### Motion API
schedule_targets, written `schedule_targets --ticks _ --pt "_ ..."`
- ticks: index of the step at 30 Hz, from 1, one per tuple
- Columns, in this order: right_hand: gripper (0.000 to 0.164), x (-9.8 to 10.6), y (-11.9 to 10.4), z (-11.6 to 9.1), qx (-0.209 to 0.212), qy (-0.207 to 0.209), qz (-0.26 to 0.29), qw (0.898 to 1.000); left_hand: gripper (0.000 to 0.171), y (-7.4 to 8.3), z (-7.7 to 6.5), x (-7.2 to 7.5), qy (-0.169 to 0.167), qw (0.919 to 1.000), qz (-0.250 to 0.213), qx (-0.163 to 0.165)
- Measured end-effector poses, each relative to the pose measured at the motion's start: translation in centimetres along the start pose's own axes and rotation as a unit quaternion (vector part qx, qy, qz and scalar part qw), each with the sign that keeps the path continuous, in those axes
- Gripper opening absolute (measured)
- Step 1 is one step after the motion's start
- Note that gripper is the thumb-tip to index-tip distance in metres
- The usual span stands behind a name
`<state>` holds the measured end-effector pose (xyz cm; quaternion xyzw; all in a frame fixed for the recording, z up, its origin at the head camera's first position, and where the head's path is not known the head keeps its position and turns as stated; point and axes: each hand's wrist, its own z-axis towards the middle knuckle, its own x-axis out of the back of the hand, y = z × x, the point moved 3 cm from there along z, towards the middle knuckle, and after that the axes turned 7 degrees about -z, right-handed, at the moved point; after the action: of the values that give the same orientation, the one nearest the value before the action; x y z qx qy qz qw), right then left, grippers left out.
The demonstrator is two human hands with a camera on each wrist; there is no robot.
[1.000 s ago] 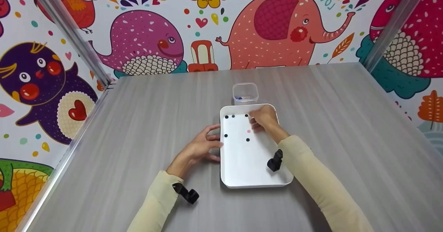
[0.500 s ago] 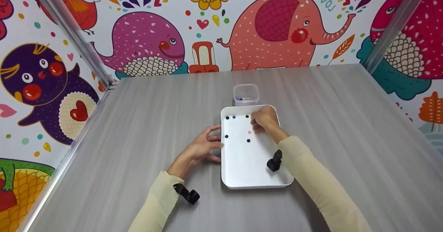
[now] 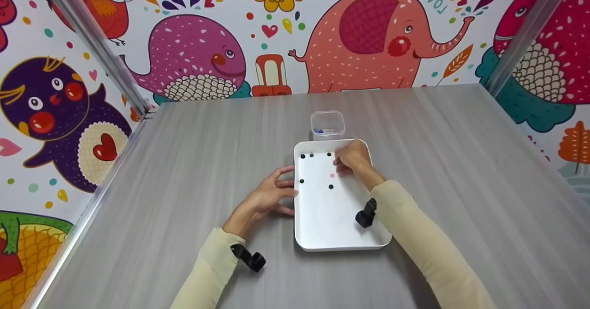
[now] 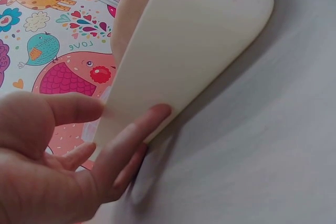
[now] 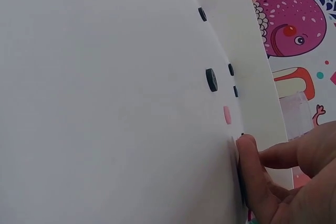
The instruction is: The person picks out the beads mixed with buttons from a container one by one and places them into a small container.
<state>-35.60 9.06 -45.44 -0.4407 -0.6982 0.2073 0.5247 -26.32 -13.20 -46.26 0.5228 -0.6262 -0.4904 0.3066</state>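
Observation:
A white tray (image 3: 322, 226) lies on the table with several small, flat black buttons, such as this black button (image 5: 211, 80), and a pink button (image 3: 332, 175) on its floor. My right hand (image 3: 352, 156) reaches into the tray's far right part, fingers bent down at the floor beside the pink button. In the right wrist view its thumb (image 5: 251, 166) covers the spot under it, and I cannot tell whether anything is pinched there. My left hand (image 3: 269, 193) steadies the tray's left side, its spread fingers (image 4: 123, 145) touching the outer wall.
Just behind the tray stands a clear plastic container (image 3: 327, 123) with a few small blue pieces at its bottom. The grey table (image 3: 207, 152) runs back to a wall (image 3: 276, 37) printed with cartoon animals. Metal posts stand at the left and right corners.
Nothing in the scene has visibly moved apart from a slight shift of the head view. Both hands stay at the same places on and in the tray.

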Motion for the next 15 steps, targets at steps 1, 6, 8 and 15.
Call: schedule_targets --ticks 1,6,8,15 --pt "0.014 0.01 -0.01 0.01 -0.001 0.0 -0.001 1.0 0.073 -0.01 0.01 0.01 0.0 1.0 -0.001 -0.001" --pt "0.016 -0.04 0.1 0.04 -0.003 -0.002 0.004 1.0 0.073 -0.1 0.02 0.0 -0.001 1.0 -0.002 0.0" --pt "0.018 -0.06 0.13 -0.01 -0.004 -0.003 0.009 1.0 0.074 -0.12 0.01 0.0 -0.001 1.0 -0.002 0.001" --pt "0.025 0.08 -0.03 -0.36 0.006 -0.009 0.03 0.999 0.074 -0.08 0.11 0.05 0.0 1.0 -0.007 0.001"
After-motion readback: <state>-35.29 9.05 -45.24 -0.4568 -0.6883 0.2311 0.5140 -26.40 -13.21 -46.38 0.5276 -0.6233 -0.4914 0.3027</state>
